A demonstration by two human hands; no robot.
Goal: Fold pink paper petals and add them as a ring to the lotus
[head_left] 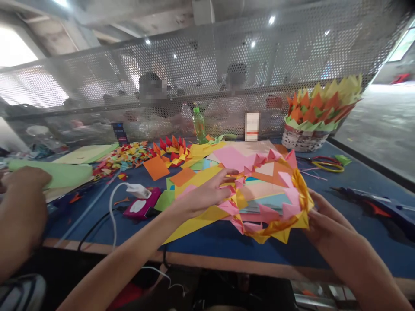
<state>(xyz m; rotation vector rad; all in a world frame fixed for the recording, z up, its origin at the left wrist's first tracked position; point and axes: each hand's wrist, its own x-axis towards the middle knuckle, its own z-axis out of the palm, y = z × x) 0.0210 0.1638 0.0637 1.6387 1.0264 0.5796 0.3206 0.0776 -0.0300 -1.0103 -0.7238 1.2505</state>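
A ring of folded pink and yellow paper points is held up at a tilt between my two hands. My left hand has its fingers curled at the ring's left side, over pink points. At the right side, my right hand grips the ring's outer yellow edge, its fingertips partly hidden behind the paper. Through the ring's middle I see coloured sheets lying on the table. Close to my left forearm lies yellow paper, with orange squares just beyond it.
At the right stand a woven paper basket, yellow-handled scissors and a dark blue tool. A magenta plug block with cables lies left. Behind are a green-capped bottle and a mesh partition. Another person's hand holds green paper at far left.
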